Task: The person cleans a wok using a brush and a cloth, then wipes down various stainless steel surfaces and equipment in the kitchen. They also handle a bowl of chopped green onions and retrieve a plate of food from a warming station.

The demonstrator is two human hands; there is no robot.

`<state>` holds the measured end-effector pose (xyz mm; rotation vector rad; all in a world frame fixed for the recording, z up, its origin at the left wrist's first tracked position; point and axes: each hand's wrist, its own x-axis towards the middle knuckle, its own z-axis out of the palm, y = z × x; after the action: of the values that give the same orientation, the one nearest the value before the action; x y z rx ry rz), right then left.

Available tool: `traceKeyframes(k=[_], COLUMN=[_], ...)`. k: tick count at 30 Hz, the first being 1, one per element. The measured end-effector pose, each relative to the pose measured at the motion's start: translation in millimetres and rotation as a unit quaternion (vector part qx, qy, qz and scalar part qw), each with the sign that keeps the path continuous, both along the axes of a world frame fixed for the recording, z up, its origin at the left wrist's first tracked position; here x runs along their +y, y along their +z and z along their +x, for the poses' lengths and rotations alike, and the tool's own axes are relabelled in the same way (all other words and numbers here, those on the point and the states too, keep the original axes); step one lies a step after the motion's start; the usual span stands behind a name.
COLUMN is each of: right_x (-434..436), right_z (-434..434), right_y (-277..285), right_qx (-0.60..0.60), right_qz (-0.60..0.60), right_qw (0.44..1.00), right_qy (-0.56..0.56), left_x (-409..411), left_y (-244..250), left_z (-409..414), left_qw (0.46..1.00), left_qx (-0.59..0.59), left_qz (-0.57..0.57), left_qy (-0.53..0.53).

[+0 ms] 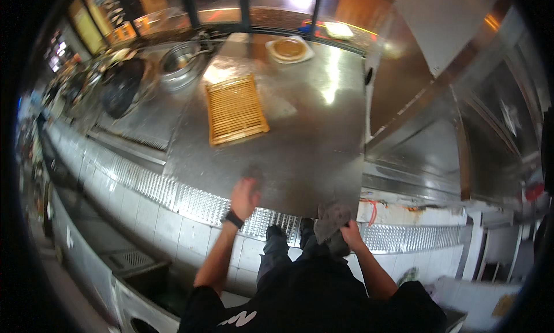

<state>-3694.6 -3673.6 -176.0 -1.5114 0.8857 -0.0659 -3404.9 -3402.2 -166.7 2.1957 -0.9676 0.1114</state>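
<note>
My right hand [353,235] is closed on a corner of a grey-brown cloth [333,218], which hangs by the front edge of the stainless steel counter [311,160]. At the counter's front edge, my left hand [245,198] is blurred, with a black band on its wrist; whether it holds anything cannot be told. Beyond it, a yellow slatted rack [236,110] lies flat on the steel. Near the back edge sits a white squarish plate [305,56] with a round brown thing on it.
Left of the counter stand a round metal pot [173,80] and a dark wok [123,88] on a stove. A perforated metal floor grating [199,203] runs below the counter. Steel panels [411,129] rise at the right. Behind the person are steel units [99,263].
</note>
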Motion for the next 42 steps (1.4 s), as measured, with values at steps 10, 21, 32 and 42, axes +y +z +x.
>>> traceKeyframes(k=[10, 21, 32, 42], right_x=[85, 113, 187, 333], right_z=[-138, -61, 154, 119], right_y=[22, -69, -149, -59], right_qx=[0.11, 0.053, 0.042, 0.003], right_qz=[-0.02, 0.146, 0.51, 0.418], right_qw=[0.949, 0.986, 0.853, 0.884], right_qy=[-0.295, -0.052, 0.106, 0.211], left_x=[-27, 10, 60, 222], left_y=[-88, -68, -77, 5], left_z=[204, -11, -120, -282], left_qw=[0.916, 0.989, 0.992, 0.965], left_qx=[-0.117, -0.041, 0.069, 0.189], left_qz=[0.336, 0.137, 0.036, -0.064], left_qy=[0.188, -0.028, 0.098, 0.171])
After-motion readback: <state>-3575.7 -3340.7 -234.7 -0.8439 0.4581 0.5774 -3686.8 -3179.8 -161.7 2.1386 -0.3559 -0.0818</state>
